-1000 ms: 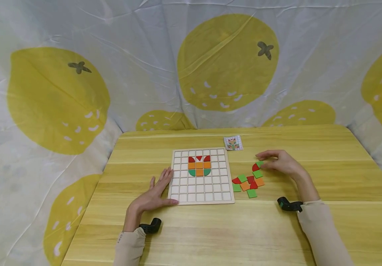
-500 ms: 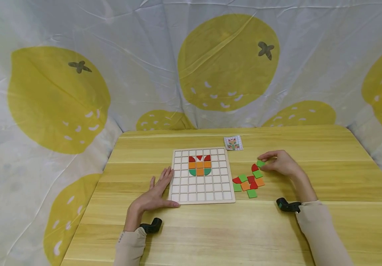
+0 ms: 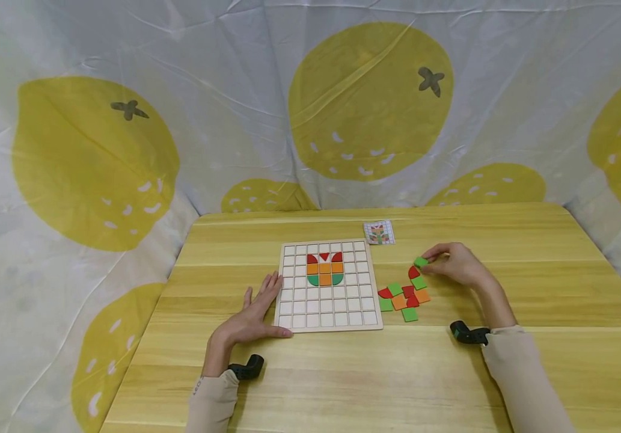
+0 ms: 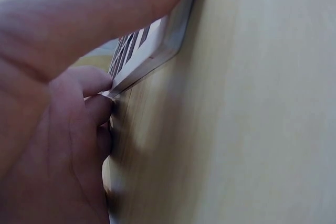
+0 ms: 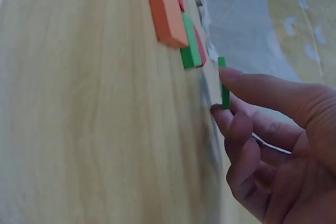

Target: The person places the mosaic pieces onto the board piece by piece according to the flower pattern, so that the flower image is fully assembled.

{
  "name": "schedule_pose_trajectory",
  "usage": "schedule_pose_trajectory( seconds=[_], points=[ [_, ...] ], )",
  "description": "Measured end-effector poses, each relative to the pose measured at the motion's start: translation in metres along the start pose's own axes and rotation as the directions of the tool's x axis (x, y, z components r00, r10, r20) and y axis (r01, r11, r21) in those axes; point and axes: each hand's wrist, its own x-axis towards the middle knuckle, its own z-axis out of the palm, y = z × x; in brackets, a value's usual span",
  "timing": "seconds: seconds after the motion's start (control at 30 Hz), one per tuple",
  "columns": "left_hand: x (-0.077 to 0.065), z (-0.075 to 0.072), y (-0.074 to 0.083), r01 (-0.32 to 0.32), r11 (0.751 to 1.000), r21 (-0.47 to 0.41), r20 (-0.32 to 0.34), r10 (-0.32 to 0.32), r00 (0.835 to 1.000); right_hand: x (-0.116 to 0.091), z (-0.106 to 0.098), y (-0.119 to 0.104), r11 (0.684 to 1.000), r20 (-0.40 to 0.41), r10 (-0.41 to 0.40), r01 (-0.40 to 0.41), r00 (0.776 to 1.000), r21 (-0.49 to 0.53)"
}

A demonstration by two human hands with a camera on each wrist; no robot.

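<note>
My right hand (image 3: pixel 457 264) pinches a green square tile (image 3: pixel 421 262) between thumb and fingers, and the right wrist view shows this green tile (image 5: pixel 224 85) edge-on, raised off the table. Spread around the near left corner of the wooden grid board (image 3: pixel 295 305) is my left hand (image 3: pixel 250 316), its fingers along the side and its thumb over the front edge. On the board, red, orange and green tiles form a tulip-like flower head (image 3: pixel 324 269). Between board and right hand lies a loose group of tiles, among them a red quarter-round tile (image 3: pixel 414 272) and an orange square tile (image 3: pixel 422 295).
A small pattern card (image 3: pixel 379 233) printed with a flower on a grid lies behind the board's far right corner. The wooden table (image 3: pixel 342 379) backs onto a hanging cloth (image 3: pixel 267 90) with large yellow fruit prints. Each wrist carries a black camera mount (image 3: pixel 469 333).
The right fingers have closed on the green square tile and lifted it slightly, away from the red quarter-round beside it. The left hand and the board stay practically where they were.
</note>
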Motion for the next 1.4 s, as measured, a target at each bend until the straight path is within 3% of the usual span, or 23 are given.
schedule_pose_trajectory(
  seconds=[0.27, 0.53, 0.73, 0.97, 1.17, 1.4],
  points=[
    [-0.001, 0.001, 0.000, 0.004, 1.000, -0.003, -0.004, -0.004, 1.000, 0.003, 0.020, -0.024, 0.987, 0.070, -0.060, 0.048, 0.996, 0.152],
    [0.000, 0.001, 0.001, 0.005, 1.000, -0.001, -0.004, -0.005, 1.000, 0.009, 0.072, -0.065, 0.967, 0.138, -0.143, 0.109, 0.980, 0.230],
    [0.000, 0.002, 0.000, 0.011, 1.000, -0.006, 0.003, -0.011, 1.000, 0.012, 0.109, -0.092, 0.969, 0.163, -0.178, 0.144, 0.970, 0.202],
    [0.001, 0.002, 0.000, 0.001, 1.000, -0.005, 0.001, -0.001, 1.000, 0.018, 0.139, -0.108, 0.982, 0.154, -0.173, 0.158, 0.973, 0.100],
    [0.001, 0.002, 0.000, -0.009, 1.000, -0.005, -0.005, 0.009, 1.000, 0.018, 0.147, -0.114, 0.989, 0.134, -0.145, 0.140, 0.980, 0.044],
    [0.001, 0.002, -0.001, -0.007, 1.000, 0.010, -0.010, 0.007, 1.000, 0.017, 0.146, -0.113, 0.990, 0.127, -0.135, 0.128, 0.983, 0.060]
  ],
)
